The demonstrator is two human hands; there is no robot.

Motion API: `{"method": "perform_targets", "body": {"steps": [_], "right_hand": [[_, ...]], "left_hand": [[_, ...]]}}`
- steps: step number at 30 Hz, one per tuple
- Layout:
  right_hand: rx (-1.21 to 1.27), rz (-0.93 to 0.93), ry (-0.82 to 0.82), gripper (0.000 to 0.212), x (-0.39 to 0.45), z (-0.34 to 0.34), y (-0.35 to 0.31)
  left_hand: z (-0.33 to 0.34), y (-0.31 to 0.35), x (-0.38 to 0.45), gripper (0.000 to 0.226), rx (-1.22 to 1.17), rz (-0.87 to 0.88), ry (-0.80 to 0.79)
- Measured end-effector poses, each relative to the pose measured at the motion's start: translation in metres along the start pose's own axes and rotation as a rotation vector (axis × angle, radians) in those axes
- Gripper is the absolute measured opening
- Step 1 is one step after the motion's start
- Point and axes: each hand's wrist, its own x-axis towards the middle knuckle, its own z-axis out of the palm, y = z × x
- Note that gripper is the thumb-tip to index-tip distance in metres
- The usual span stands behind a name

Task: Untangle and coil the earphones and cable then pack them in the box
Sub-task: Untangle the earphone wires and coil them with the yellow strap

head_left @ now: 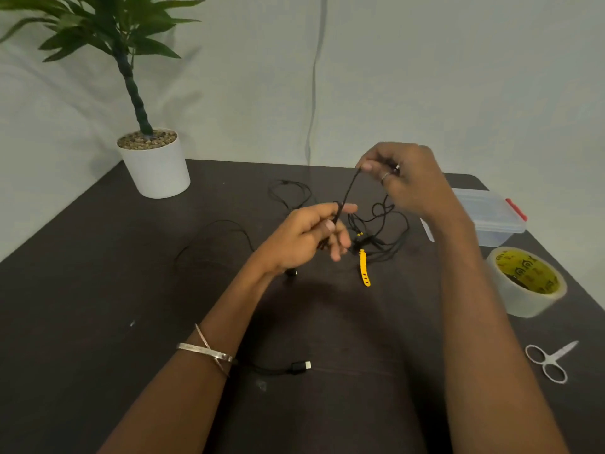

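While the left hand (314, 231) pinches one end of a taut black cable (347, 191) and the right hand (402, 178) pinches the other above the dark table (98, 290), tangled earphones (376, 224) lie beneath, near the clear plastic box (487, 214).

Makeshift studio: backdrop sheet (425, 77), dark table (82, 322)

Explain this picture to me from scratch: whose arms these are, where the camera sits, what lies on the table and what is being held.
There is no machine here. A person wears a camera on the head, looking down at their own two hands. The left hand and right hand pinch a stretch of black cable taut between them. On the dark table lie a tangle of black wires, a yellow strap, a clear plastic box, a roll of tape, small scissors, a cable plug and a potted plant.
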Motion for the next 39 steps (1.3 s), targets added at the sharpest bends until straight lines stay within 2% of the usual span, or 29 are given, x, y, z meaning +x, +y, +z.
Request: {"method": "perform_targets", "body": {"steps": [3, 5, 9, 12, 16, 18, 20, 23, 26, 28, 31, 35, 37, 39], "right_hand": [[0.073, 0.008, 0.039, 0.010, 0.001, 0.015, 0.008], [0.119, 0.004, -0.010, 0.013, -0.001, 0.027, 0.008], [0.172, 0.019, -0.237, 0.026, -0.006, 0.050, -0.003], [0.206, 0.066, -0.492, 0.024, -0.009, 0.070, -0.014], [0.194, 0.113, -0.701, 0.020, -0.010, 0.076, -0.026], [0.149, 0.118, -0.784, 0.021, -0.008, 0.067, -0.028], [0.103, 0.118, -0.820, 0.021, -0.007, 0.057, -0.031], [0.080, 0.131, -0.741, 0.019, -0.006, 0.044, -0.036], [0.053, 0.122, -0.600, 0.013, -0.004, 0.029, -0.031], [0.089, 0.138, -0.536, 0.006, -0.004, 0.016, -0.023], [0.204, 0.189, -0.427, 0.019, -0.007, -0.001, -0.011], [0.212, 0.211, -0.298, 0.027, -0.009, -0.008, -0.001], [0.109, 0.196, -0.273, 0.021, -0.008, -0.009, 0.002], [0.035, 0.177, -0.298, 0.018, -0.009, -0.011, 0.003]], "left_hand": [[0.001, 0.008, 0.000, 0.043, -0.456, 0.009, -0.184], [0.001, 0.012, -0.001, 0.048, -0.713, 0.072, -0.191], [-0.013, 0.014, 0.001, 0.042, -1.037, 0.225, 0.028], [-0.028, 0.014, 0.001, 0.040, -1.094, 0.289, 0.209], [-0.040, 0.007, -0.001, 0.023, -0.867, 0.150, 0.555], [-0.046, 0.000, -0.001, 0.024, -0.725, 0.063, 0.717], [-0.050, -0.010, 0.000, 0.032, -0.438, -0.035, 0.787], [-0.042, -0.021, 0.001, 0.044, -0.074, -0.113, 0.700], [-0.029, -0.019, 0.004, 0.041, 0.200, -0.095, 0.606], [-0.025, -0.010, 0.004, 0.039, 0.291, -0.103, 0.567], [-0.024, -0.002, 0.001, 0.064, 0.395, -0.131, 0.487], [-0.022, 0.000, 0.004, 0.072, 0.557, -0.156, 0.376], [-0.025, -0.005, 0.007, 0.067, 0.566, -0.205, 0.330], [-0.031, -0.011, 0.004, 0.045, 0.697, -0.156, 0.244]]}}
